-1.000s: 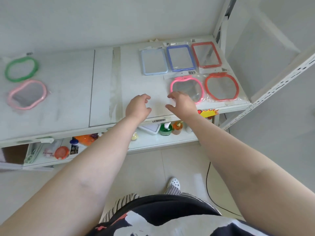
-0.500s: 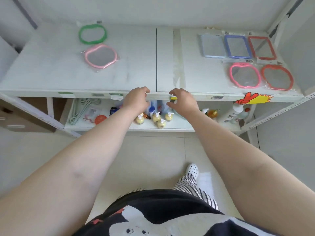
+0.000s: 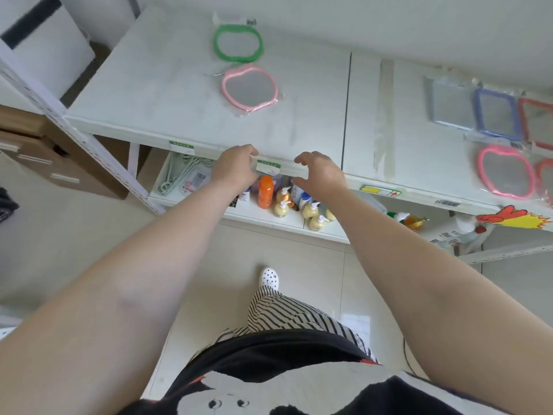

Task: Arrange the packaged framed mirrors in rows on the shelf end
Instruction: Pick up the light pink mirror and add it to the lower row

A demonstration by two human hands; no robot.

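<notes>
1. We stand at a white shelf [image 3: 185, 94], both arms stretched toward its front edge at the middle of the frame, both hands holding nothing.
2. Our left hand [image 3: 235, 169] hovers at the shelf lip with fingers loosely curled; our right hand [image 3: 321, 175] is beside it, fingers spread and bent as if ready to take hold. Neither touches a mirror.
3. Two packaged mirrors lie unsorted at upper centre: a green-framed mirror [image 3: 238, 42] at the back and a pink-framed mirror [image 3: 250, 88] just in front of it, each in clear wrap.
4. At the right edge of the frame the rows are already forming: a pale blue mirror [image 3: 452, 107], a dark blue mirror [image 3: 496, 115] and a red mirror [image 3: 537, 124] at the back, a second pink mirror [image 3: 505, 172] in front, with another red frame partly cut off by the frame edge.
5. We judge this to be the reach for the next piece, between placements.
6. The next move calls for a forward reach to the pink-framed mirror, the nearer of the two, a grip on its wrap or rim, then a carry rightward to the open spot beside the front row.
7. Bottles [image 3: 287, 202] crowd the lower shelf beneath our hands.
</notes>
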